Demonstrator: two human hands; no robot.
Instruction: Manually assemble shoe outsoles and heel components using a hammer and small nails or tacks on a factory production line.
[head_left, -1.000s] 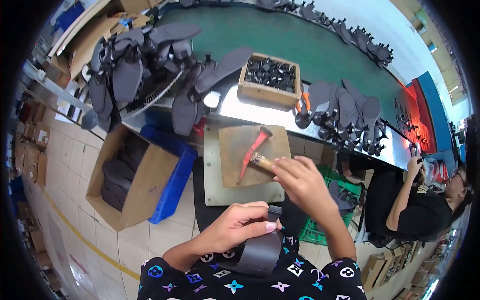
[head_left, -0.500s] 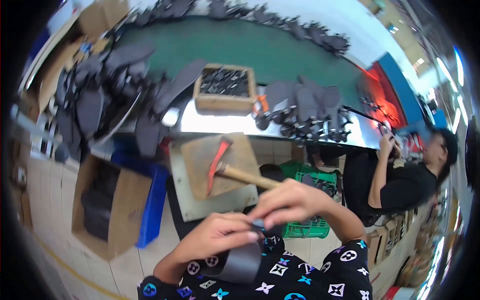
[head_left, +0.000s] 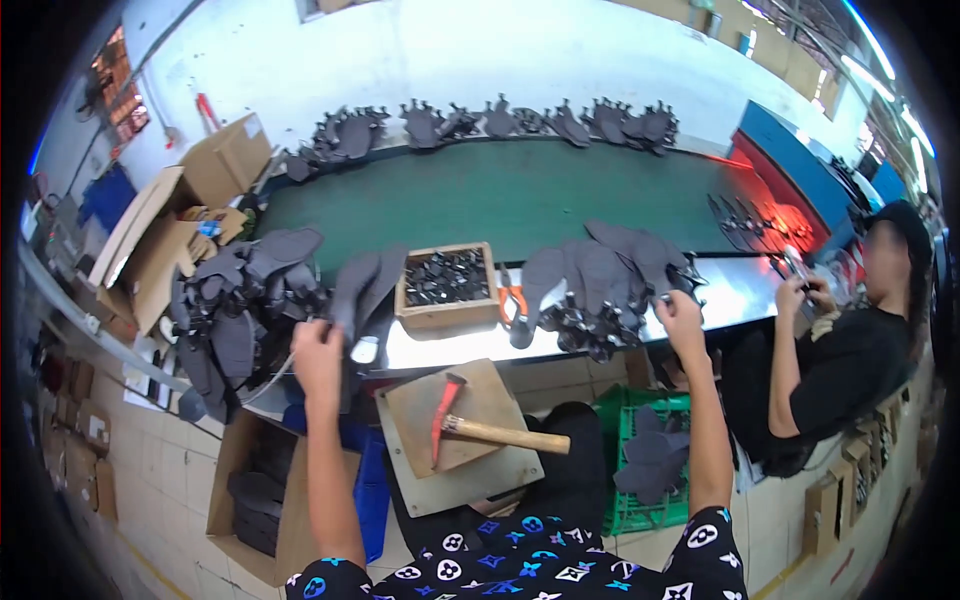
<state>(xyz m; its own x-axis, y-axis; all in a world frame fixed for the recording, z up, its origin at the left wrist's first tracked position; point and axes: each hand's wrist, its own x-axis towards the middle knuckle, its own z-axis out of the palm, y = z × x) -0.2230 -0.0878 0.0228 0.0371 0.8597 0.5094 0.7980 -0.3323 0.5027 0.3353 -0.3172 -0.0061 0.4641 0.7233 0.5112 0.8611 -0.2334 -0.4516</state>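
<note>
My left hand (head_left: 318, 352) reaches to the table's left front edge, fingers curled, beside a grey shoe sole (head_left: 362, 285). What its fingers hold, if anything, is hidden. My right hand (head_left: 684, 325) is at the right edge of a pile of grey soles with dark straps (head_left: 580, 285). Its thumb and fingers pinch together at a dark part too small to name. Before me, a hammer with a red head and wooden handle (head_left: 505, 434) lies on a tan board (head_left: 405, 415) atop a pale plate (head_left: 480, 490).
A wooden box of small black parts (head_left: 448, 313) and orange-handled pliers (head_left: 513, 302) stand between sole piles. A cardboard box (head_left: 315, 500) is below left, a green crate (head_left: 615, 500) below right. A person in black (head_left: 835, 370) works at right beside a red-lit blue machine (head_left: 785, 150).
My hands were together near my body over a small grey piece. They have parted and reached forward to the table, one to each side. The view has tilted up.
</note>
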